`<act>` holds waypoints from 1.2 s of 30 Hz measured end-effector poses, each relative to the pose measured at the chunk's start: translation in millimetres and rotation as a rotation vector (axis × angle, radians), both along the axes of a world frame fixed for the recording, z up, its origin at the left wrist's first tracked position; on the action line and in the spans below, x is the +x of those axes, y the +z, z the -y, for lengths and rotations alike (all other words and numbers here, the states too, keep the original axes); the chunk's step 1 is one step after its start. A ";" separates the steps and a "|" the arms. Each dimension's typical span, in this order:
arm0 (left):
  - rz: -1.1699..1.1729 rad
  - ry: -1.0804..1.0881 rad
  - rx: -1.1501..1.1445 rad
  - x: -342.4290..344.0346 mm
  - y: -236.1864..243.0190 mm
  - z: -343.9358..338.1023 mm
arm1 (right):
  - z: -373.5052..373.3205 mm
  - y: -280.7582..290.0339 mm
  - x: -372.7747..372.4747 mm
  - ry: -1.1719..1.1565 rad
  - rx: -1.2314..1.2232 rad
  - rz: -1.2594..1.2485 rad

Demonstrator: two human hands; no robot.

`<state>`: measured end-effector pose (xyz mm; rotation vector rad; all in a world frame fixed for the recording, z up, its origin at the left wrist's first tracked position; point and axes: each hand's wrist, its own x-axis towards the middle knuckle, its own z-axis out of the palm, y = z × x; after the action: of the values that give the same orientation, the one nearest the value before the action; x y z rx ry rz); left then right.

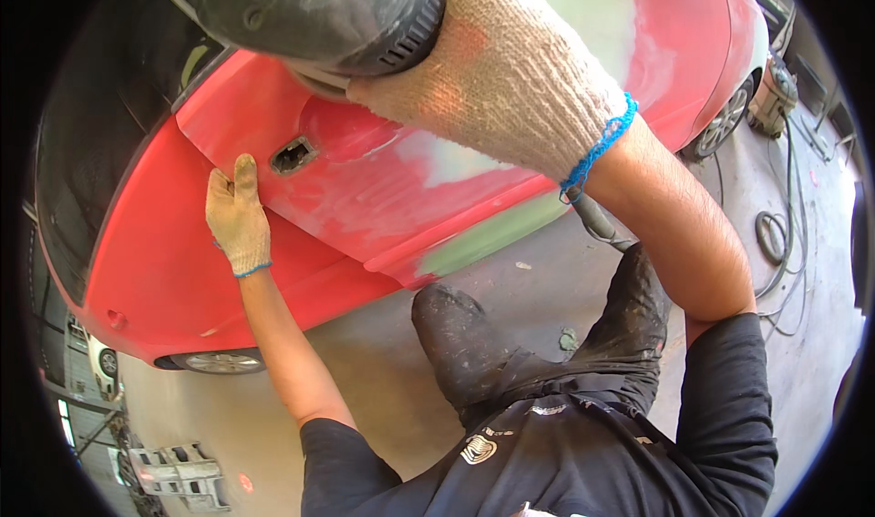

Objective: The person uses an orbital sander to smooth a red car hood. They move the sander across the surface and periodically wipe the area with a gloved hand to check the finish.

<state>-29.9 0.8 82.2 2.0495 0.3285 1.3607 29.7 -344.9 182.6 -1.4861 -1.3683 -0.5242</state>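
Note:
My right hand point(510, 75), in a knitted off-white glove with a blue cuff edge, grips a black sander point(319, 11) with vent slots along its rim. The sander is held high, close to the red car door point(355, 202); its pad is mostly hidden. A hose point(600, 221) shows below my right wrist. My left hand point(239, 214), in a matching glove stained yellowish, is at the door's edge with thumb and fingers stretched out. Whether it presses on the panel I cannot tell. Just right of it is the dark handle opening point(293, 155). Pale sanded patches mark the door.
Green filler point(497, 234) covers part of the car's lower sill. A vacuum-like machine point(773, 93) stands by a wheel point(725, 120), with coiled black hoses point(775, 239) on the concrete floor. My bent knees point(451, 312) are close to the car. A pale metal frame point(178, 476) lies at lower left.

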 end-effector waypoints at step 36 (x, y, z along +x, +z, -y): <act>0.106 -0.005 0.099 6.4 -10.0 -22.4 | 197.3 -82.1 151.9 -0.542 0.294 -0.707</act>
<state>-23.6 23.2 72.2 2.0470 0.2141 1.5027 181.6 -542.2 100.5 -1.5749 -0.3214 -0.4405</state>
